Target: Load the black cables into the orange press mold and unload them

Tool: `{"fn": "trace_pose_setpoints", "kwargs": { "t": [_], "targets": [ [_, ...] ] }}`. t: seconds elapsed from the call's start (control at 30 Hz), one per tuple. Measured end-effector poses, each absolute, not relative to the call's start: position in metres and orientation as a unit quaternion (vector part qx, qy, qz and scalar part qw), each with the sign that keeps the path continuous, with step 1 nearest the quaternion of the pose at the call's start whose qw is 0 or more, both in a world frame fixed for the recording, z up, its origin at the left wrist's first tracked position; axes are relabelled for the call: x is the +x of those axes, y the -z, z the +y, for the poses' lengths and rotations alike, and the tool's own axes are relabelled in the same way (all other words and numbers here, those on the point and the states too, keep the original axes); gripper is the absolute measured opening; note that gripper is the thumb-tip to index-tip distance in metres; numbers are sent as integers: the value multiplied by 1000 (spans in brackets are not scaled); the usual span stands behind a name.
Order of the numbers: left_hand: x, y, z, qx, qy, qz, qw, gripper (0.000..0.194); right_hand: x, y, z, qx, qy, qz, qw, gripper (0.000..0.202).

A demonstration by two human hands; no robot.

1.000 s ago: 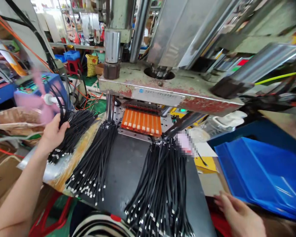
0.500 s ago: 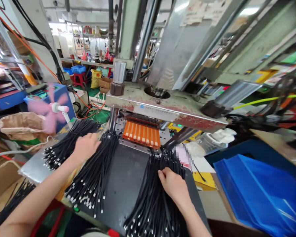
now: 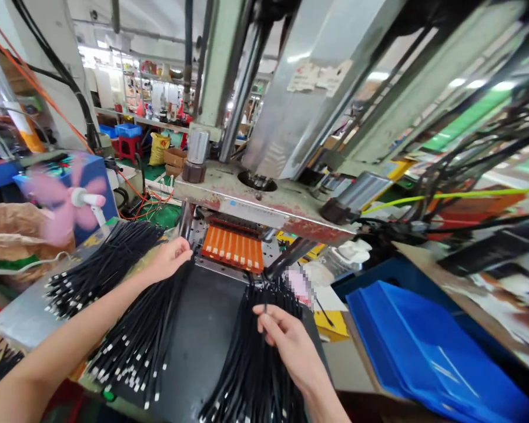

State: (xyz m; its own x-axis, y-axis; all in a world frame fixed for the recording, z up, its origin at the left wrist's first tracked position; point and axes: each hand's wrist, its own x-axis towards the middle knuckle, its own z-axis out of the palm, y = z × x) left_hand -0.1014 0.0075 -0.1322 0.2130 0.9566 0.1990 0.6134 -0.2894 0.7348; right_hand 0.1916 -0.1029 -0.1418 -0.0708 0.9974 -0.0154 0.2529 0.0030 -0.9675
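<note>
My left hand point(image 3: 173, 257) is closed at the upper end of the middle bundle of black cables point(image 3: 136, 341); what its curled fingers hold is too small to make out. My right hand point(image 3: 282, 335) pinches a black cable point(image 3: 265, 320) over the right bundle of black cables point(image 3: 242, 364). Between and beyond the hands, an orange fixture with pale strips point(image 3: 233, 247) sits in the press point(image 3: 264, 205). Another bundle of black cables with silvery ends point(image 3: 101, 264) lies at the left.
A pink fan point(image 3: 73, 198) spins at the left beside a blue cabinet. Blue plastic trays point(image 3: 423, 352) stand at the right. The press's metal posts rise on both sides of the orange fixture. A dark worktop point(image 3: 198, 335) shows between the bundles.
My left hand has moved right, from over the left cables to the top of the middle bundle. My right hand has turned, and a cable now shows between its fingers. The view has shifted right.
</note>
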Motion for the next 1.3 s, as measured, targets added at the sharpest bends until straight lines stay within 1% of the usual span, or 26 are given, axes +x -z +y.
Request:
{"fn": "trace_pose_setpoints", "kwargs": {
  "t": [0.07,0.1,0.2,0.27,0.4,0.57,0.67,0.77,0.87,0.93,0.97,1.03,1.07,1.1,1.13,1.2,1.23,1.3],
  "targets": [
    [-92,105,-13,726,-400,446,337,18,172,124,-108,-498,-436,-650,375,37],
    [-87,91,-24,722,-417,415,366,18,162,118,-110,-477,-413,-683,369,36],
    [-70,52,-47,706,-432,360,431,18,140,107,-109,-427,-347,-738,391,31],
    [-60,33,-52,698,-431,332,466,21,131,105,-103,-412,-327,-742,416,29],
    [-45,18,-43,705,-431,316,465,21,123,103,-87,-401,-322,-733,445,27],
    [-34,22,-24,694,-439,319,473,23,117,104,-83,-393,-342,-730,442,25],
    [-32,22,-15,700,-476,321,424,24,115,116,-80,-415,-324,-743,414,22],
    [-31,9,-5,724,-530,305,319,24,113,129,-61,-442,-267,-765,385,18],
    [-30,-11,4,770,-531,266,232,20,112,132,-20,-459,-203,-769,396,19],
    [-30,-15,8,798,-510,237,216,13,110,128,13,-477,-173,-754,417,21],
    [-31,-12,10,800,-508,232,221,11,109,125,29,-489,-172,-740,428,22],
    [-36,9,15,776,-525,259,233,21,108,121,57,-514,-192,-711,440,24],
    [-40,25,19,758,-538,289,231,28,108,120,69,-523,-207,-699,442,24],
    [-46,43,24,750,-535,322,219,30,108,120,78,-529,-221,-691,441,23],
    [-53,63,30,765,-508,348,190,26,108,121,85,-533,-230,-686,439,21],
    [-66,101,41,846,-399,334,114,13,108,123,95,-535,-242,-685,431,18],
    [-72,117,46,882,-347,309,76,13,108,124,98,-535,-249,-687,424,17],
    [-80,139,51,926,-271,264,10,24,109,126,100,-535,-261,-692,407,17]
  ]
}}
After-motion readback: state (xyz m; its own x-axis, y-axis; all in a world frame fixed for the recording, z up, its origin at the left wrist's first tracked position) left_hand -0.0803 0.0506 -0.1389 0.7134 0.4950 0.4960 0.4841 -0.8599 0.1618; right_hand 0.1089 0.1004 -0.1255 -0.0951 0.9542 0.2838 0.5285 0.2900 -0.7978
